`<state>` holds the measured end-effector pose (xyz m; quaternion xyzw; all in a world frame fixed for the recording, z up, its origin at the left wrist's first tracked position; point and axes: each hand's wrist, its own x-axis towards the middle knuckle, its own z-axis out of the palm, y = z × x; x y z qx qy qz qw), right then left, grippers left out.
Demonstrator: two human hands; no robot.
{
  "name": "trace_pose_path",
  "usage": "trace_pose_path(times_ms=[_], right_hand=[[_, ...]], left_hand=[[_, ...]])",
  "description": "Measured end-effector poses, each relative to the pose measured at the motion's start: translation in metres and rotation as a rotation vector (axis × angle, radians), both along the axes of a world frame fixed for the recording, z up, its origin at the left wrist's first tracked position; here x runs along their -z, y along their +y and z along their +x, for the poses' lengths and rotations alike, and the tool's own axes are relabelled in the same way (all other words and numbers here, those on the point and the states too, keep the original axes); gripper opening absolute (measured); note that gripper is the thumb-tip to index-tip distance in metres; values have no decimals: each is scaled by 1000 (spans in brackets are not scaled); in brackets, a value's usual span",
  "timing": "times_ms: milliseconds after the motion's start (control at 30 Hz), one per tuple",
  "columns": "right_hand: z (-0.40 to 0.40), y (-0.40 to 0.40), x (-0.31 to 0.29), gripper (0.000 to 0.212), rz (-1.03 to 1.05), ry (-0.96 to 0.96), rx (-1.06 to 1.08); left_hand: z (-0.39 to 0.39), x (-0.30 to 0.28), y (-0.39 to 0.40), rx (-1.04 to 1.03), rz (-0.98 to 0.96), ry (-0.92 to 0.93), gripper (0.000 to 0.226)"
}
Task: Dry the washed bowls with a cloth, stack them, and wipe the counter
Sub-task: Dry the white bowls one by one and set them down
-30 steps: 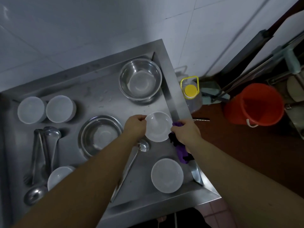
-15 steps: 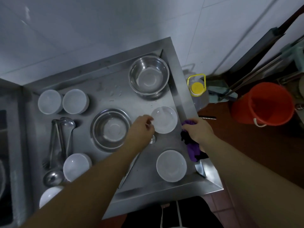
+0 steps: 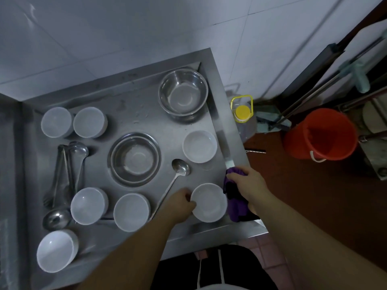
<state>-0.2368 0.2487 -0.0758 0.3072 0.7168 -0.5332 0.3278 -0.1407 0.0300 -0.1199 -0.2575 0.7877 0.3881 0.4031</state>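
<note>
Gripping the left rim of a white bowl (image 3: 210, 203) near the front right corner of the steel table (image 3: 144, 114), the left hand (image 3: 181, 204) has its fingers curled over the edge. The right hand (image 3: 249, 185) clutches a purple cloth (image 3: 235, 208) just beside that bowl's right side, at the table's right edge. Another white bowl (image 3: 200, 146) sits upright farther back along the same edge, with a ladle (image 3: 178, 174) lying between it and the held bowl. Two steel bowls (image 3: 183, 94) stand at the back right and the middle. Five more white bowls (image 3: 89, 206) are spread over the left and front of the table, apart from one another, none stacked
</note>
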Motion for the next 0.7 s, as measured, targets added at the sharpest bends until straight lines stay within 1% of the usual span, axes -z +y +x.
trace_pose_path(times_ms=[67, 100, 167, 233, 300, 400, 500, 600, 633, 700], right_hand=[[3, 1, -4, 13, -42, -4, 34], [4, 2, -7, 13, -63, -4, 49], [7, -1, -14, 19, -113, 4, 90], [10, -6, -24, 22, -178, 24, 125], [12, -14, -35, 27, -225, 43, 148], [14, -30, -55, 40, -289, 37, 180], [14, -50, -77, 48, -363, 39, 184], [11, -76, -109, 40, -463, 40, 165], [10, -85, -120, 38, -480, 62, 134], [11, -108, -144, 40, -488, 154, 27]], left_hand=[[-4, -5, -1, -49, 30, 3, 31], [-4, -10, -2, -79, 46, 6, 26], [-1, -22, -7, -156, 63, 21, 13], [4, -32, -13, -289, 69, 24, 14], [10, -42, -21, -484, 120, -14, 20], [23, -62, -33, -688, 236, -41, 27], [32, -89, -45, -828, 347, 16, 28], [34, -118, -61, -1039, 508, 96, 26], [32, -128, -66, -1092, 570, 118, 27], [28, -151, -80, -1147, 674, 168, 32]])
